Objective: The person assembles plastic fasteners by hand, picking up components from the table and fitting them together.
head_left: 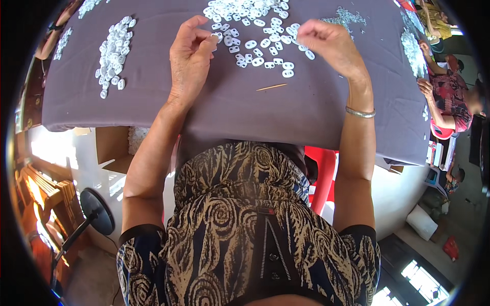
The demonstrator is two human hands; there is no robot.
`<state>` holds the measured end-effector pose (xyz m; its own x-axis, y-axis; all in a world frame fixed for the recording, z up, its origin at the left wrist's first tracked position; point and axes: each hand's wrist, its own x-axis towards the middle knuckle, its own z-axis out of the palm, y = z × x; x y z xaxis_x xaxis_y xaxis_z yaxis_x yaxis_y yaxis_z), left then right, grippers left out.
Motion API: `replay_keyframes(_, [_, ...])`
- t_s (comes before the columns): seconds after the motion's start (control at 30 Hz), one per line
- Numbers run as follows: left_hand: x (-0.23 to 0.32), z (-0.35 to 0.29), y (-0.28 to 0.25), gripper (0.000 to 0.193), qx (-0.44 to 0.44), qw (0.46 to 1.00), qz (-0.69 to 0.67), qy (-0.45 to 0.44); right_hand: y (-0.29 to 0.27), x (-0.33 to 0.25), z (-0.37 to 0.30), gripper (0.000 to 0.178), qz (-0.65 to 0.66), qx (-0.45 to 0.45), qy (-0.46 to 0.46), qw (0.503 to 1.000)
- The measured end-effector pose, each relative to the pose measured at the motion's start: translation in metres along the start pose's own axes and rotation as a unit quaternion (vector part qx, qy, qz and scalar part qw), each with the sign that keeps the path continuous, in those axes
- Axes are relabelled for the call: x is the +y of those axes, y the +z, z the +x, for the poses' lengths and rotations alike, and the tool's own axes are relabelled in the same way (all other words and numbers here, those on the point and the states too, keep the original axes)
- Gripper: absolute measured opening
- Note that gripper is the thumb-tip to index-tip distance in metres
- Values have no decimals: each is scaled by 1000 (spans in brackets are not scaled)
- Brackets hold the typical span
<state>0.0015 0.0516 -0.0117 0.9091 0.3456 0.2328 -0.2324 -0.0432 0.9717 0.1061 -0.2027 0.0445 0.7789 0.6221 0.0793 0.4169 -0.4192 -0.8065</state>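
My left hand (191,56) is raised over the table with thumb and forefinger pinched on a small white oval plastic piece (218,36). To the right, my right hand (334,47) has its thumb and fingers drawn together; whatever lies between them is too small to make out. Between and beyond my hands, loose white oval pieces with two holes (270,42) lie scattered below a dense heap of white pieces (245,8). A thin wooden toothpick (272,87) rests on the cloth nearer to me. Small metallic bits (348,18) form a pile beyond my right hand.
A dark cloth covers the table (235,115). Another heap of white pieces (112,56) lies at the left. Along the right edge, a person in a red patterned top (451,97) works beside more pieces (413,51). An open cardboard box (113,145) stands below the left edge.
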Motion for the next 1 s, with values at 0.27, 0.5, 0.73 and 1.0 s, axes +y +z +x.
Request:
replay_keyframes(0.27, [-1,0,4,32,1,1000,-3,2,25,-2,-27,14,-59,-83,46,994])
replay_keyframes(0.5, [-2,-3,5,32,-1,1000,-13,2,48,-7,-1,18,-89,-35,-23,995])
replay_keyframes(0.73, [4,-4,5,32,8,1000,-11,-18,18,1,7,11,-39,92,37,994])
replay_keyframes(1.0, [3,-3,5,31,2,1000,7,-8,8,0,7,9,-124,40,34,991])
